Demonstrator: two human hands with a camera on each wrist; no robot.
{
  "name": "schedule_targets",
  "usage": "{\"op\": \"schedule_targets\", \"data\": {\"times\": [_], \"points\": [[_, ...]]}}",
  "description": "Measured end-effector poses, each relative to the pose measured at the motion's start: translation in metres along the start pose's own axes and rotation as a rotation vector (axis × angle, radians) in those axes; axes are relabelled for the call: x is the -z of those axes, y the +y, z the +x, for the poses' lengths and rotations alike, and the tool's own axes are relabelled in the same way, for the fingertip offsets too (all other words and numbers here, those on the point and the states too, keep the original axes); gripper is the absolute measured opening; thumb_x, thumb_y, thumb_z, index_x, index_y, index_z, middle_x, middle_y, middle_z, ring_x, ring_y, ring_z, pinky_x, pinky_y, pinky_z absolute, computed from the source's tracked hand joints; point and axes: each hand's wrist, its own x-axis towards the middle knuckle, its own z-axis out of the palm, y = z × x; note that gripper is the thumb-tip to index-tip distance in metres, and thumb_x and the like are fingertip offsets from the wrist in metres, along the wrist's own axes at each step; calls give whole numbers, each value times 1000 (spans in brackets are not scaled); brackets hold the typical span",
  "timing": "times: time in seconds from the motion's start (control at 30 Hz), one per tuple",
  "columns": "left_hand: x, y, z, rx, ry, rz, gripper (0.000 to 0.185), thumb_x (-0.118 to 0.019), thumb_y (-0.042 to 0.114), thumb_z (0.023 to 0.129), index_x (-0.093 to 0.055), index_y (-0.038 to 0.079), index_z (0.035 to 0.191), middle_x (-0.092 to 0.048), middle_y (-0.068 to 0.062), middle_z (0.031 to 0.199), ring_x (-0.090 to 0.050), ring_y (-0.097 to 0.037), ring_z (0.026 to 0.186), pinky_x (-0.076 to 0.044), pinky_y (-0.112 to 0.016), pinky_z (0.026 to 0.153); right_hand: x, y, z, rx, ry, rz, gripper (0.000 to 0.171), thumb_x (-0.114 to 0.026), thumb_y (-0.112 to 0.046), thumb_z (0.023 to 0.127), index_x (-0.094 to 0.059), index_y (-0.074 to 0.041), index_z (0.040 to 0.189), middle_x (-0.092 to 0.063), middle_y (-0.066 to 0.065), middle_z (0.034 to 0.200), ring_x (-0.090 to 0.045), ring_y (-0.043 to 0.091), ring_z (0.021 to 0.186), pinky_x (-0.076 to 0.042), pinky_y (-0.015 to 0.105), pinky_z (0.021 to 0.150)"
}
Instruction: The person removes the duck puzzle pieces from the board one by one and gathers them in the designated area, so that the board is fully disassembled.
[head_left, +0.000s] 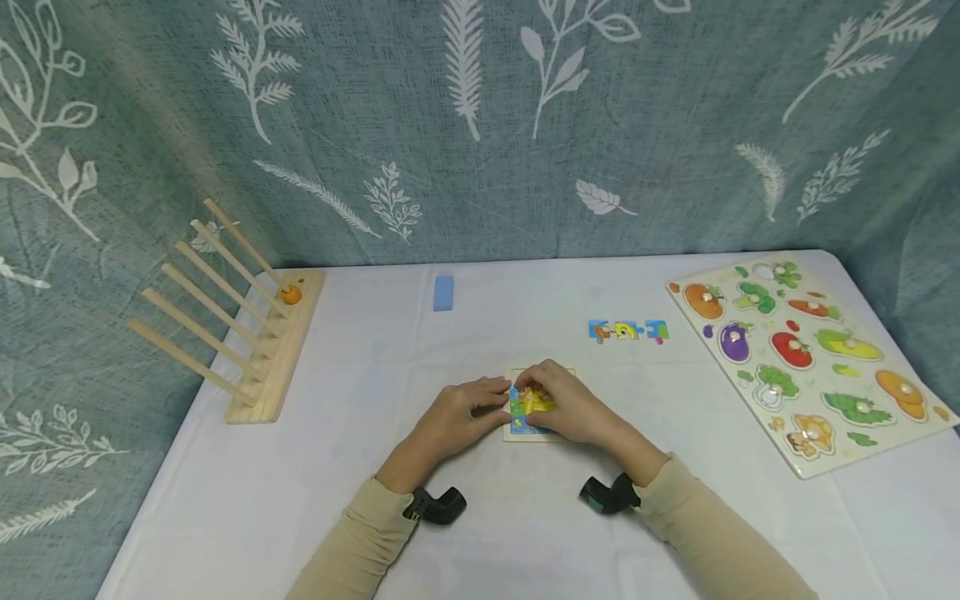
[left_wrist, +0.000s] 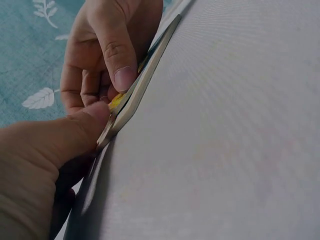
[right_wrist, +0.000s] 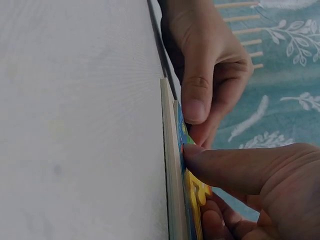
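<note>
A small wooden puzzle board (head_left: 517,438) with a colourful blue, green and yellow picture lies at the middle of the table. My left hand (head_left: 461,415) touches its left side, thumb at the lower left and fingertips higher up. From the other side, my right hand (head_left: 573,410) pinches a yellow puzzle piece (head_left: 537,401) over the picture, fingers at its top and thumb near its bottom. The right wrist view shows yellow figures (right_wrist: 194,187) beside the right thumb. Much of the picture is hidden under the right hand.
Joined puzzle pieces (head_left: 627,331) lie behind and to the right. A pale blue block (head_left: 443,293) sits at the back. On the left stands a wooden peg rack (head_left: 272,379) with an orange bead (head_left: 290,294). A vegetable puzzle board (head_left: 757,333) fills the right side.
</note>
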Motion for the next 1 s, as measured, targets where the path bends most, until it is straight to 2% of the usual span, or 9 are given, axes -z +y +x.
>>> {"op": "schedule_targets", "data": {"times": [0.3, 0.57, 0.8, 1.0], "points": [[0, 6, 1, 36, 10, 46, 32, -71, 29, 76, -70, 5, 97, -64, -6, 111, -57, -19, 109, -45, -30, 96, 1, -2, 0, -16, 6, 30, 33, -68, -13, 78, -57, -11, 110, -53, 2, 107, -49, 16, 98, -43, 36, 88], [0, 8, 1, 61, -6, 22, 32, -70, 28, 76, -70, 4, 97, -63, -7, 112, -57, -20, 110, -46, -31, 94, 0, 3, 0, -33, 34, 88, 31, -66, -10, 80, -60, -15, 110, -55, -1, 107, -52, 14, 97, -46, 33, 86], [1, 9, 1, 55, -13, 28, 32, -70, 27, 76, -70, 4, 98, -62, -8, 113, -56, -20, 110, -47, -30, 93, -4, 6, -1, -3, 55, 58, 33, -69, -14, 78, -60, -15, 110, -54, -3, 104, -52, 10, 92, -48, 28, 81], [0, 9, 1, 44, -17, 50, 33, -69, 28, 77, -69, 4, 99, -62, -8, 114, -56, -20, 110, -47, -30, 93, -5, 5, -2, 30, 110, 13, 30, -69, -12, 78, -63, -13, 108, -55, -3, 100, -52, 7, 85, -48, 23, 74]]}}
